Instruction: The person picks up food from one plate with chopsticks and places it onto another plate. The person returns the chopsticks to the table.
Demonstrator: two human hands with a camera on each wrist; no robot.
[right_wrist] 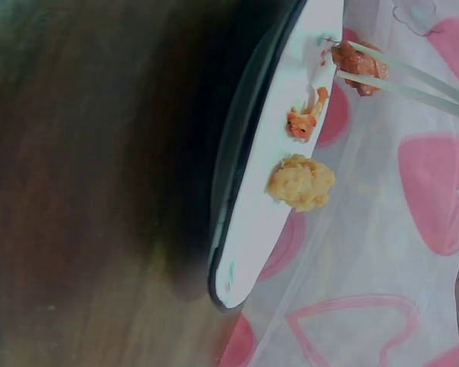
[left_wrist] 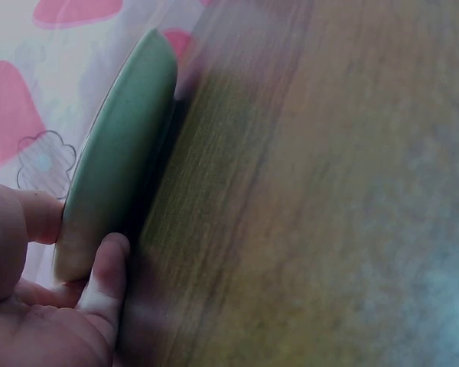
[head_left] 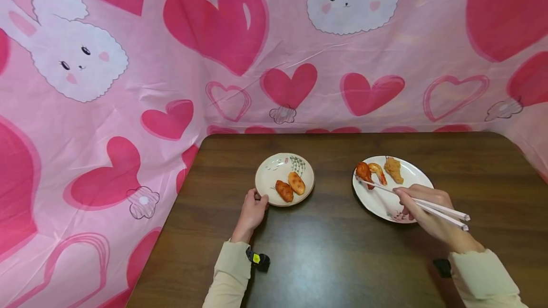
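My left hand [head_left: 252, 211] grips the near left rim of a small round plate [head_left: 268, 169] with a painted plant pattern. On that plate lie a glazed brown chicken wing [head_left: 284, 191] and a golden oval piece of food [head_left: 297, 183]. In the left wrist view, thumb and fingers are at the pale green plate's side [left_wrist: 126, 145]. My right hand [head_left: 428, 203] holds white chopsticks [head_left: 443, 211] over a white oval plate [head_left: 413, 175]. Their tips are on either side of a reddish-brown glazed meat piece [right_wrist: 359, 67] at that plate's left end.
Beside the glazed piece on the oval plate are a shrimp [head_left: 378, 173] and a battered fried chicken piece [head_left: 393, 169]. Both plates stand on a dark wooden table [head_left: 329, 251]. A pink heart-patterned cloth [head_left: 239, 56] hangs behind and to the left.
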